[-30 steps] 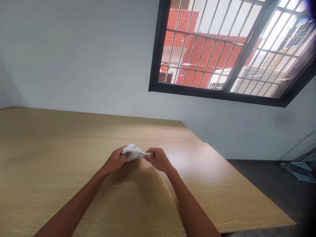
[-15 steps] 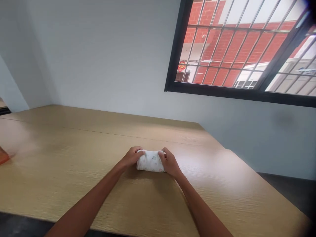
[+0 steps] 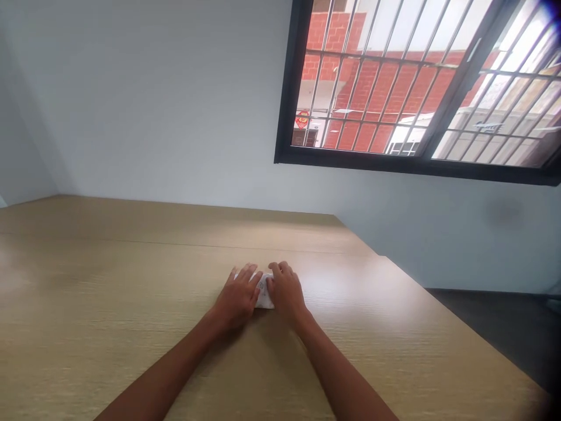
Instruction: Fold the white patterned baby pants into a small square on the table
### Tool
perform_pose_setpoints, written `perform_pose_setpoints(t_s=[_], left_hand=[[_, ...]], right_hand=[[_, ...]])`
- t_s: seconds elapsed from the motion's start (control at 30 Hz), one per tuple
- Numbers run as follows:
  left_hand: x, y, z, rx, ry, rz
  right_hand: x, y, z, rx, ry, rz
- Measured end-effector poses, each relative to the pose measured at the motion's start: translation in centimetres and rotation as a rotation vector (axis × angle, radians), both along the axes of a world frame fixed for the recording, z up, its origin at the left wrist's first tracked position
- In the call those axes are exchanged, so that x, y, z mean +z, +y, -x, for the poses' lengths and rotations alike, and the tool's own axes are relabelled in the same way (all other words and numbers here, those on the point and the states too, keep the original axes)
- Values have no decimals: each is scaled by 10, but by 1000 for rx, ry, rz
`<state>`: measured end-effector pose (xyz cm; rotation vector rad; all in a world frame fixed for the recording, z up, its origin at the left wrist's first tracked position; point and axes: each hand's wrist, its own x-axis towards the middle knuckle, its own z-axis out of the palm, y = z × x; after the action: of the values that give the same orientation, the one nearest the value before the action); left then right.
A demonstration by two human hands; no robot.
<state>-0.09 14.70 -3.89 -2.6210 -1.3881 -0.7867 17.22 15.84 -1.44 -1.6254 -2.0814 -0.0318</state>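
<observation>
A small folded white cloth [image 3: 265, 292] with a faint printed pattern lies on the wooden table [image 3: 131, 304], mostly covered by both hands. My left hand [image 3: 239, 295] rests flat on its left part, fingers spread and pointing away from me. On the right part lies my right hand [image 3: 286, 289], its fingers slightly bent over the cloth. Between the two hands a narrow strip of the cloth shows.
The table's right edge [image 3: 460, 324] slants down toward the lower right, with dark floor [image 3: 473, 313] beyond it. Behind the table stands a pale wall [image 3: 175, 117] with a dark-framed, barred window [image 3: 377, 159] at the upper right.
My left hand has gone from gripping the cloth's left end to lying spread on top of it. My right hand has moved over the cloth. The view has shifted to the right.
</observation>
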Motion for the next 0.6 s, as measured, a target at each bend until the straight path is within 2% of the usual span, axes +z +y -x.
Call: perform_pose_setpoints(t_s=[0.07, 0.13, 0.23, 0.3, 0.37, 0.4, 0.47, 0.57, 0.6], left_hand=[[-3, -1, -7, 17, 57, 70], [-4, -1, -9, -3, 62, 134], [-8, 2, -7, -7, 26, 180], [-13, 7, -4, 6, -8, 194], [-12, 12, 1, -1, -66, 202], [-7, 14, 4, -10, -114, 194], [15, 9, 15, -23, -261, 137], [65, -12, 47, -78, -556, -27], [79, -20, 60, -42, -651, -39]], right_hand=[[2, -4, 7, 24, -90, -94], [2, -8, 14, 108, -93, -98], [-4, -12, 18, 242, -29, 97], [-7, -10, 15, 260, -2, 246], [-4, -6, 9, 252, 3, 296], [1, -4, 5, 249, 7, 270], [21, -7, -3, 245, 58, 153], [61, -25, -20, 273, 361, -199], [72, -32, -27, 271, 473, -285]])
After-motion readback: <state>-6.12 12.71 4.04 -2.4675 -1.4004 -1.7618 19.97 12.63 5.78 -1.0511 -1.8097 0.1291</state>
